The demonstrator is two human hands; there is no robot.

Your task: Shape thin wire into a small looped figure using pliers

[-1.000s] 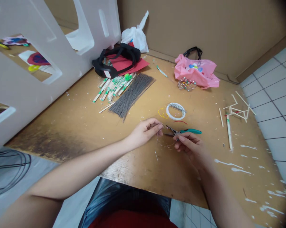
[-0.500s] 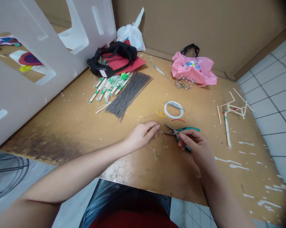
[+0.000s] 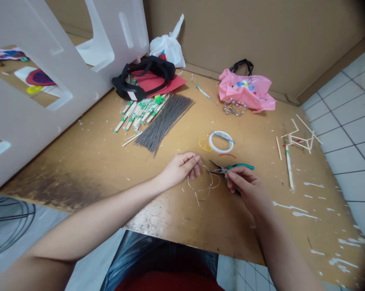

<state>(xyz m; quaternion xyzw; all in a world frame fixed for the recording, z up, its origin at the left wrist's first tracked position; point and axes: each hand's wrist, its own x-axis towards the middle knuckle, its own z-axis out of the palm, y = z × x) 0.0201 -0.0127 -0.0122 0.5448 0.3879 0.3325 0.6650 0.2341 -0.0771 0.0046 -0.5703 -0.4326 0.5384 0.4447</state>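
Note:
Thin curved wire (image 3: 212,182) with small bead-like bits on it spans the space between my two hands, low over the table. My left hand (image 3: 187,165) is closed in a pinch on one part of this wire. On the other side, my right hand (image 3: 241,180) pinches another end between thumb and fingers. Teal-handled pliers (image 3: 220,169) lie with jaws apart just beyond my right hand, which partly covers a handle. Farther back are a white ring coil (image 3: 211,142), a yellow wire loop (image 3: 204,144) and a short red strip (image 3: 227,155).
A bundle of grey wires (image 3: 167,121) and wrapped chopsticks (image 3: 143,111) lie at the left, beside a black headset strap (image 3: 122,87). At the back stand a pink bag (image 3: 246,91) and a white bag (image 3: 170,50). A stick frame (image 3: 300,139) sits on the right.
My left hand has shifted slightly left and turned. More of the wire shape now shows below and between my hands. My right hand has barely moved.

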